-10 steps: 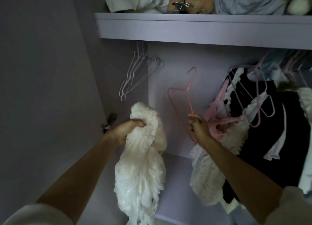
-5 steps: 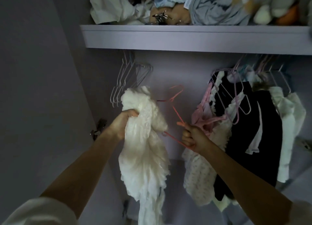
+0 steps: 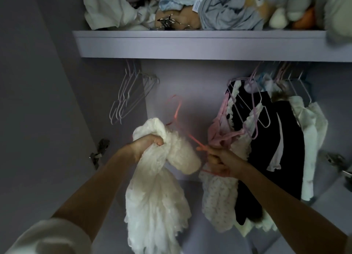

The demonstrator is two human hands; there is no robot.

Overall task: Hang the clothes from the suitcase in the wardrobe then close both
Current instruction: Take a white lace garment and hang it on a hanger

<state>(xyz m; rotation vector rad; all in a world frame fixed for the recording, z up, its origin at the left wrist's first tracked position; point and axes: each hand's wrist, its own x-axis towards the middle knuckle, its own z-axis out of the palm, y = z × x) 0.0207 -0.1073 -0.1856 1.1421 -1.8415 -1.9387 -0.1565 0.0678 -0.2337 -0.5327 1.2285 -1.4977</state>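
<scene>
Head view: one white garment (image 3: 152,192), one pink hanger (image 3: 178,111). Left hand (image 3: 146,143) fingers fisted in garment; right hand (image 3: 219,158) fingers clenched round hanger.

Shelf (image 3: 190,44) on top, piled clothes (image 3: 224,10) on it. Below left: empty hangers (image 3: 129,97). Below right: hung clothes (image 3: 266,139). In front, left hand (image 3: 146,145) holds a garment (image 3: 158,192); right hand (image 3: 219,162) beside it holds a hanger (image 3: 177,112), whose far end goes behind the garment.
</scene>
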